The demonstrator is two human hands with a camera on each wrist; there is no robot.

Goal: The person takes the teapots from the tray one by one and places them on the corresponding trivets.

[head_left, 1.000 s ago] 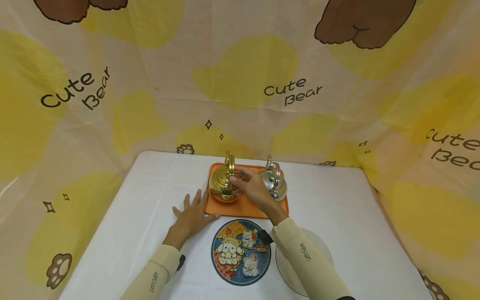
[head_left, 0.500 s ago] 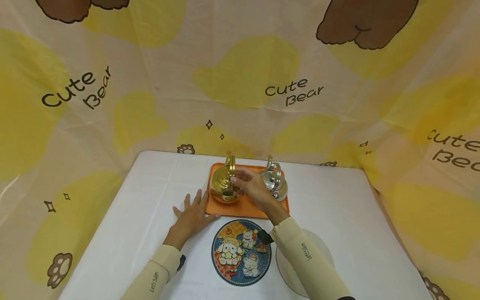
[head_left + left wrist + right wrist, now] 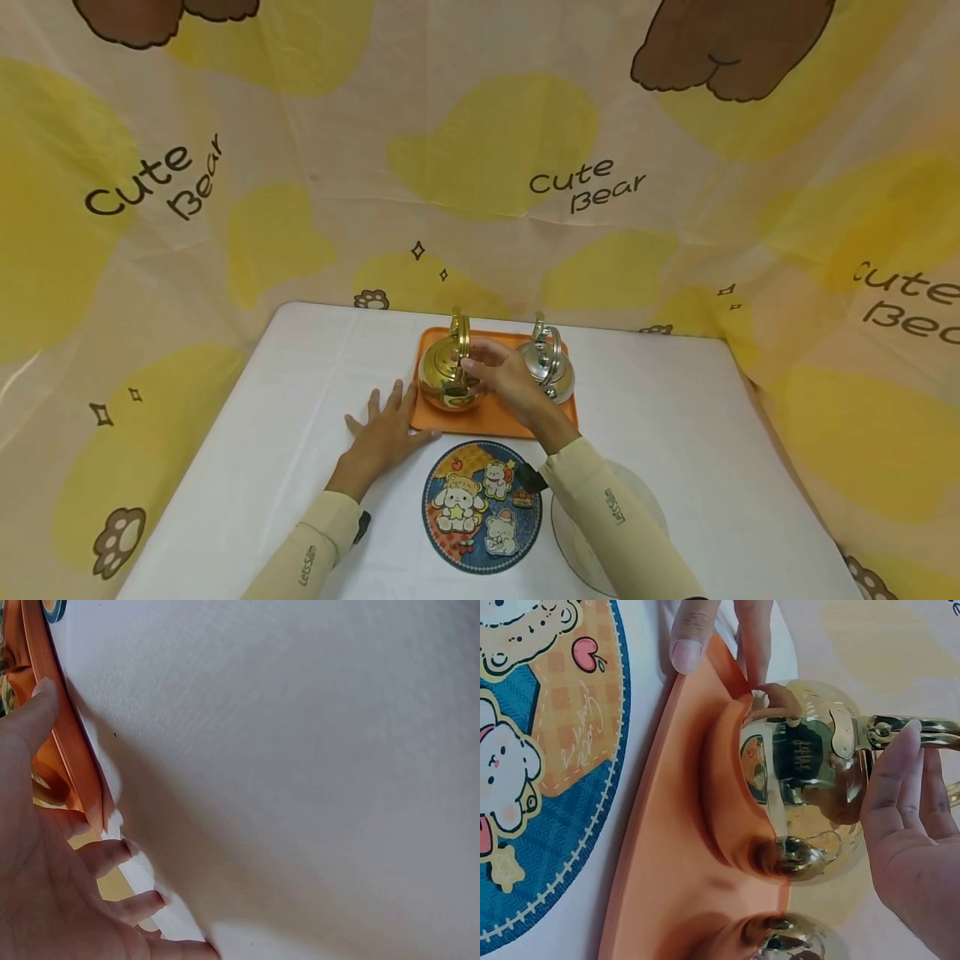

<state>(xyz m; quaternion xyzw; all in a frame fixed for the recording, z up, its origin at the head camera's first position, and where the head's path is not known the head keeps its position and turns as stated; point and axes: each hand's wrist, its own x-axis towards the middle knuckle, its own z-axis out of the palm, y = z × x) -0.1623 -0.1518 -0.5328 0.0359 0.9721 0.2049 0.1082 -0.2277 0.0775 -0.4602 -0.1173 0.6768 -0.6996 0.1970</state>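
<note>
Right hand (image 3: 508,377) pinches gold kettle (image 3: 441,379) by handle (image 3: 466,337); left hand (image 3: 381,437), splayed, touches orange tray (image 3: 498,418); silver kettle (image 3: 561,386) stands on same tray.

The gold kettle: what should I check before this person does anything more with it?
1. Gold kettle held by its handle: ok, the right hand has it.
2. Left hand near the orange tray: ok, fingers spread beside a corner.
3. Gap to the silver kettle: ok, the two stand apart.
4. Round picture mat off the tray: ok, it lies on the near side.
5. Kettle's base flat on the tray: cannot tell.
6. Anything inside the kettle: cannot tell.
</note>
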